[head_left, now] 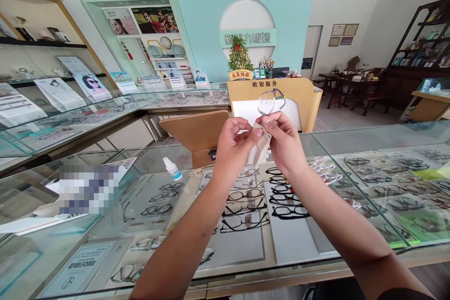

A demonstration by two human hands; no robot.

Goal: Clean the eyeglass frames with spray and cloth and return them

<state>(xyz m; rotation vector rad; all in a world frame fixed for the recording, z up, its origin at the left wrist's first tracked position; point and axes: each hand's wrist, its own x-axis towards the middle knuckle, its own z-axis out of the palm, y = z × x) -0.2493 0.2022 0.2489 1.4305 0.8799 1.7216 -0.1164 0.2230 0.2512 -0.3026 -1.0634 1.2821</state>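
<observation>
Both of my hands are raised close together above a glass display counter. My right hand (pixel 281 133) grips a pair of eyeglasses (pixel 270 101) by the lower part, with one round lens and a folded-out temple standing up above the fingertips. A beige cleaning cloth (pixel 260 150) hangs between the hands. My left hand (pixel 237 140) pinches the cloth between thumb and fingers, next to the lower end of the glasses. The lower lens is hidden by the fingers and cloth.
A white spray bottle (pixel 172 168) stands on the glass counter (pixel 147 152) to the left. Papers (pixel 123 168) lie farther left. Several rows of eyeglass frames (pixel 246 220) sit under the glass. Beyond are a brown chair (pixel 193 126) and a wooden cashier desk (pixel 309 103).
</observation>
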